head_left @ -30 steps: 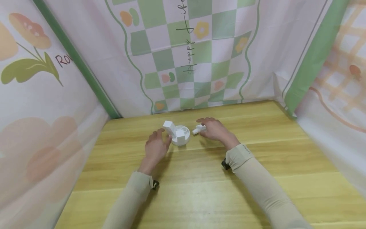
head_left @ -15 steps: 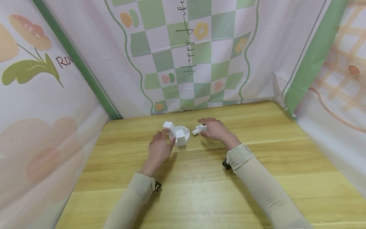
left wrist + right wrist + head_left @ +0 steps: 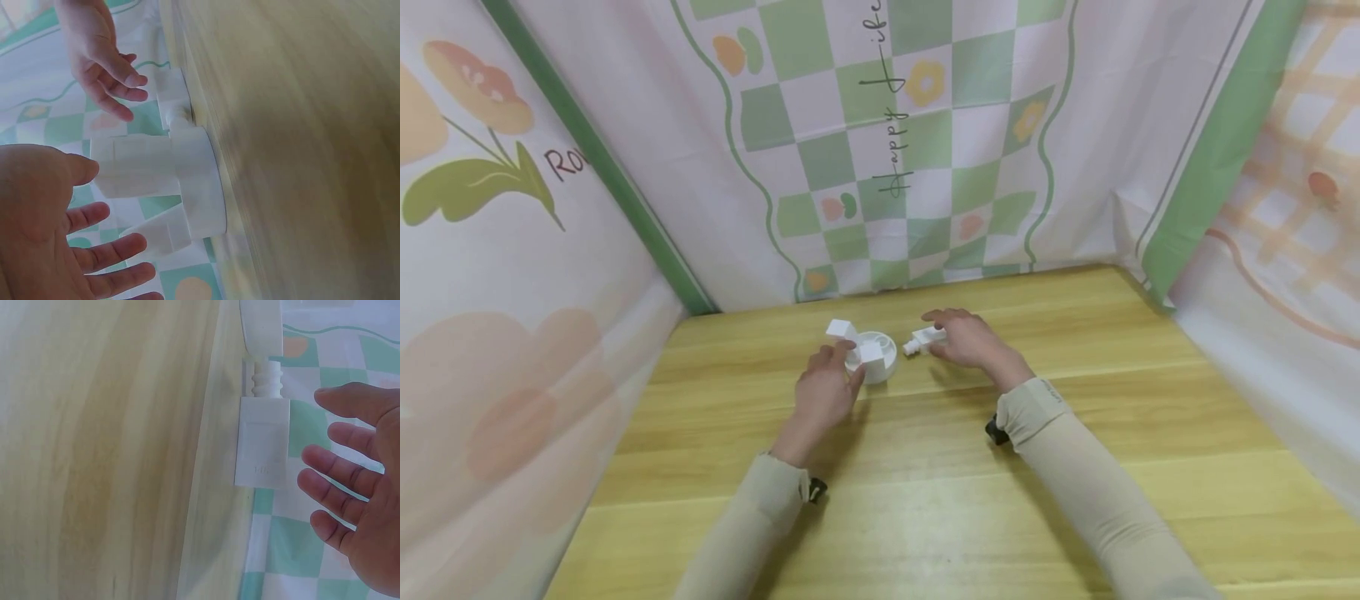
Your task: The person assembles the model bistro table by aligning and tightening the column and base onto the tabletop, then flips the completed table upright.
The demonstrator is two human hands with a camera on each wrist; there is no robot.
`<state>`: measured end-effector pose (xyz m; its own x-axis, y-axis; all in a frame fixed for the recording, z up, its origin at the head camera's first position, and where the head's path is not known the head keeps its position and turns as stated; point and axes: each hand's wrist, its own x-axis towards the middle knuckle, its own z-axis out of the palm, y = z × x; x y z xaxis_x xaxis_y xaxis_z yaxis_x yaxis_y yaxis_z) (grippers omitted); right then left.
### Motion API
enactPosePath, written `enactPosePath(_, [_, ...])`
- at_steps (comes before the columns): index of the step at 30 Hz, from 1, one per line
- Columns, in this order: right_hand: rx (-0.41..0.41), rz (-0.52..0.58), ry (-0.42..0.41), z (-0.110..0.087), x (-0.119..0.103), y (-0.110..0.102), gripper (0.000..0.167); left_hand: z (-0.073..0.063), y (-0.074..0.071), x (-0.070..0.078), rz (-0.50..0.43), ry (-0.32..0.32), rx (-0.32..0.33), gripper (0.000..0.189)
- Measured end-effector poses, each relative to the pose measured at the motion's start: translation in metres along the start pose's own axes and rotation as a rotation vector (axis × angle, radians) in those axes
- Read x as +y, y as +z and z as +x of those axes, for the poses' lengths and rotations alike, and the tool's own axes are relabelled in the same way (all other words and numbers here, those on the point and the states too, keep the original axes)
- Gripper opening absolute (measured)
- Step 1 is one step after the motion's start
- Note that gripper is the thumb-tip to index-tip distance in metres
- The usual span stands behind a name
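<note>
A round white base point(image 3: 891, 363) lies on the table, with a white rectangular block point(image 3: 134, 165) standing on it. A second white block point(image 3: 839, 328) leans outward at the base's left side. My left hand point(image 3: 824, 387) is beside these two blocks, its fingers spread; the left wrist view shows a gap between fingertips and blocks. To the right lies a small white box-shaped piece point(image 3: 262, 442) with a ribbed neck point(image 3: 267, 380) pointing toward the base. Over this piece my right hand point(image 3: 967, 338) hovers with loosely bent, parted fingers, apart from it in the right wrist view.
The wooden table point(image 3: 895, 500) carries all the white pieces near its back edge. Printed fabric point(image 3: 917, 150) hangs as a wall behind it, and similar patterned cloth point(image 3: 527, 350) closes off the left and right sides.
My left hand has moved right and slightly forward, to beside the leaning block, now partly hiding it. The right hand has barely shifted to the right, and the white pieces stay where they were.
</note>
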<state>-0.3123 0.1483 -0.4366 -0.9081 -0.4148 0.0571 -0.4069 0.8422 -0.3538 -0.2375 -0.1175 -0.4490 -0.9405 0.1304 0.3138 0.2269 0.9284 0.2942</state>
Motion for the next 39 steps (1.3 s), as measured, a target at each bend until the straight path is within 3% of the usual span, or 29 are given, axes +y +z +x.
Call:
enactPosePath(10, [-0.005,-0.005,0.008,0.0,0.004,0.0,0.06,0.005,-0.001,0.002,0.004,0.009,-0.04,0.044])
enactPosePath(20, [0.004,-0.01,0.016,0.0,0.01,0.001,0.059,0.008,-0.002,-0.006,0.004,0.078,-0.015,0.039])
enactPosePath(28, [0.002,0.014,0.031,0.002,0.02,0.004,0.059,0.009,-0.003,-0.002,-0.017,-0.017,-0.061,0.049])
enactPosePath(39, [0.021,-0.006,0.011,0.006,0.026,0.01,0.054,0.014,0.0,0.008,0.043,-0.078,-0.043,0.061])
